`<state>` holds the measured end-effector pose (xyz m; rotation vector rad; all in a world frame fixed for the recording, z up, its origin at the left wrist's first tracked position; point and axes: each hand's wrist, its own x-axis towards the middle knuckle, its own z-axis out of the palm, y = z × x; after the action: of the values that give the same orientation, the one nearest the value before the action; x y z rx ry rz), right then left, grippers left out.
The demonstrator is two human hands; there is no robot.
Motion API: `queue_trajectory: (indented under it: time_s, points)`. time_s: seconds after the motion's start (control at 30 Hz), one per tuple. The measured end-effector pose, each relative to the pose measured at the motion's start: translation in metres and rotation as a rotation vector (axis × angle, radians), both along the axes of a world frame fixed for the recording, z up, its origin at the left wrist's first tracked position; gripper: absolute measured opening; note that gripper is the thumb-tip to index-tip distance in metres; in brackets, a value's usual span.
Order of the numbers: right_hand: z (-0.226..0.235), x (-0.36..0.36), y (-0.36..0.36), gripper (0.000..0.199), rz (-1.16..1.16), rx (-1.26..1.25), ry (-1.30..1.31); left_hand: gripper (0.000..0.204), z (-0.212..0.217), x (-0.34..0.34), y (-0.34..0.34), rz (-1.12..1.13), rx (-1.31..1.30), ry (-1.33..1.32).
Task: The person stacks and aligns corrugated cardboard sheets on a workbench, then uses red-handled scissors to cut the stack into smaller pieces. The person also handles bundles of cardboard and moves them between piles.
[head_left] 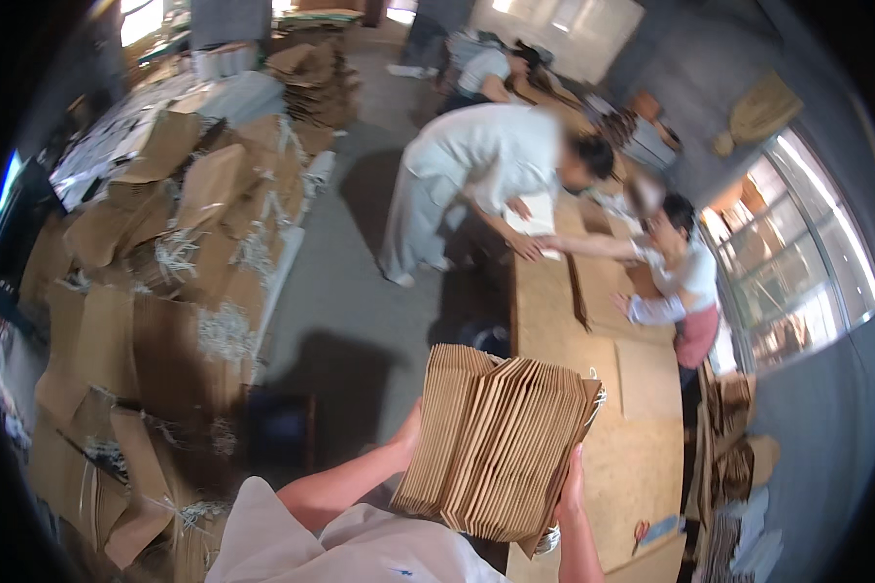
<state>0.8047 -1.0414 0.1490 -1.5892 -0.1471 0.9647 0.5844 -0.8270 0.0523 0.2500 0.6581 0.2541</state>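
Note:
A thick stack of brown paper bags (501,437) is held between my two hands in front of my body, its many folded edges fanned toward me. White string handles show at its right edge. My left hand (413,435) presses against the left side, its fingers mostly hidden by the bags. Against the right side lies my right hand (573,478), with its fingers along the outer bags. The stack is beside and partly over the near left edge of the wooden table (603,486).
Scissors (641,532) lie near a blue-grey strip on the table. Beyond, two people (486,155) (685,262) reach across flat brown sheets (612,282); another person bends farther back. Heaped brown bags (165,330) with white strings line the left, beside the grey floor (350,321).

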Motion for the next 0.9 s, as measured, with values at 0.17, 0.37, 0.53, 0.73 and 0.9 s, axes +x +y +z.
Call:
queue_trajectory:
  time_s: [0.17,0.37,0.53,0.73,0.9]
  points:
    - [0.001,-0.016,0.147,0.09,0.241,0.143,0.095,0.074,0.016,-0.062,0.103,0.207,-0.061,-0.105]
    - [0.0,-0.04,0.315,0.074,0.491,0.197,0.138,0.055,0.029,-0.122,0.192,0.648,0.087,-0.158]
    - [-0.019,-0.04,0.454,0.074,0.721,0.176,0.184,0.052,0.053,-0.125,0.258,0.887,0.137,-0.026]
    - [-0.041,-0.036,0.616,0.065,0.911,0.244,0.073,0.071,0.039,-0.122,0.351,0.956,0.152,0.179]
    - [-0.011,-0.069,0.726,0.081,1.078,0.055,-0.263,0.07,0.037,-0.128,0.426,1.085,0.046,0.104]
